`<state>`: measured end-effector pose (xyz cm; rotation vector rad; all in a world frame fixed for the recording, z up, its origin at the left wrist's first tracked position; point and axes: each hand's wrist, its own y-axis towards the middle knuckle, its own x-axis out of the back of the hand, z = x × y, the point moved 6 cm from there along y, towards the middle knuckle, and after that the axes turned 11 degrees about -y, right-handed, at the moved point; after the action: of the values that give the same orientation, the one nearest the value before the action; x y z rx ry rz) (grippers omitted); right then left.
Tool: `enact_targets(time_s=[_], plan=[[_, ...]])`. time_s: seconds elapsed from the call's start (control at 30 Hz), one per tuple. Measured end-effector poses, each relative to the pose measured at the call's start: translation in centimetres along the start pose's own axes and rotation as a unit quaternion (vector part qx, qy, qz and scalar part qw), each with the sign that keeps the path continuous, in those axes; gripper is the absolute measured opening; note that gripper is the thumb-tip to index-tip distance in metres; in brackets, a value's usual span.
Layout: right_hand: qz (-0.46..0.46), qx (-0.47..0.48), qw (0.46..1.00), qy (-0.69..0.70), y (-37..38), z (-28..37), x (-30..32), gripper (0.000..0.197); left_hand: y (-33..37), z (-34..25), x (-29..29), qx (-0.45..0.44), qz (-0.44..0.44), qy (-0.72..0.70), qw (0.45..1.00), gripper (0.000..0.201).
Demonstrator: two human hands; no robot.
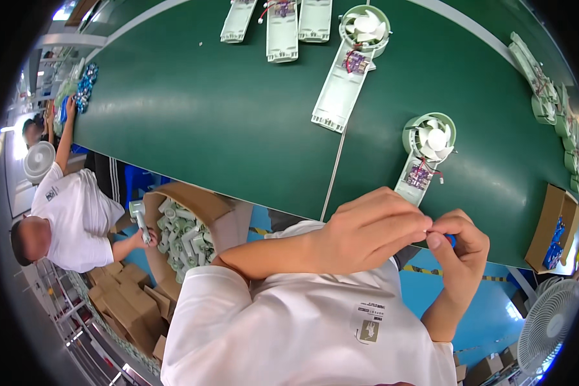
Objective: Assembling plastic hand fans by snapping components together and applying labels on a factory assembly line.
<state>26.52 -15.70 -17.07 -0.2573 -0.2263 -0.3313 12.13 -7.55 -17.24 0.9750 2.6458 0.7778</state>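
In front of my chest my two hands meet at the fingertips. My right hand (460, 248) is closed around a small blue battery (452, 240), mostly hidden by the fingers. My left hand (379, 228) pinches at a tiny pale end between the fingertips; its kind is too small to tell. Just beyond the hands lies a pale green handheld fan housing (405, 191) with white blades (433, 139), a purple circuit board (418, 177) and a loose red and black lead. My left hand partly covers its lower end.
Another open fan unit (338, 90) lies farther off on the green table (206, 122). Several housings (282, 42) stand at the far edge, more (543, 96) at right. A carton (547, 225) holds blue batteries. At left, a co-worker (77, 206) reaches over a box of fan parts (190, 235).
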Motion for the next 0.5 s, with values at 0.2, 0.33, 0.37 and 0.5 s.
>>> enact_targets(time_s=[0.2, 0.33, 0.37, 0.5], plan=[[-0.017, -0.034, 0.998, -0.042, 0.0, -0.1, 0.1, 0.008, -0.2, 0.8, -0.3, 0.035, 0.008, 0.008, 0.999, 0.023], [-0.014, -0.036, 0.998, -0.048, 0.2, -0.5, 0.2, 0.007, -0.2, 0.8, -0.5, -0.014, 0.001, 0.034, 0.999, 0.024], [-0.012, -0.025, 0.999, -0.046, 0.4, -0.6, 0.3, 0.008, -0.3, 0.9, -0.4, -0.012, -0.002, 0.033, 0.999, 0.024], [-0.023, -0.052, 0.998, -0.028, 0.6, -1.2, 0.2, 0.009, -0.3, 1.1, -0.4, -0.008, 0.012, 0.052, 0.999, 0.025]])
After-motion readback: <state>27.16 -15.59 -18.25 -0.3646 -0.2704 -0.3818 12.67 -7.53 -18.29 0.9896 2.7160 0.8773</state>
